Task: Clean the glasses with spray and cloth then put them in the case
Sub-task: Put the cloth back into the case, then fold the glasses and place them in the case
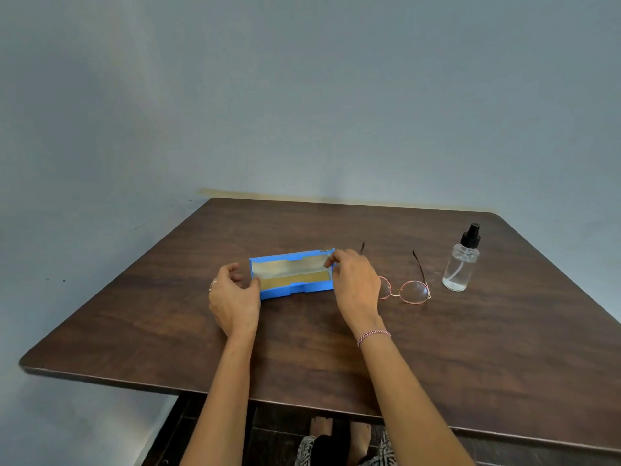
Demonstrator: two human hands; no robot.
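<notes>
A blue glasses case (295,290) lies open in the middle of the dark wooden table (336,348), its tan lining and a pale cloth showing inside. My left hand (233,295) holds the case's left end with the thumb at its front corner. My right hand (354,284) pinches the lid's right end at the top. Pink-rimmed glasses (408,290) rest on the table just right of my right hand, arms unfolded and pointing away; my hand hides part of the left lens. A clear spray bottle (460,264) with a black nozzle stands upright further right.
The table's back edge meets a grey-blue wall (302,112). My bare feet (339,432) show on the floor below the table's near edge. Bare tabletop lies to the left of the case and in front of it.
</notes>
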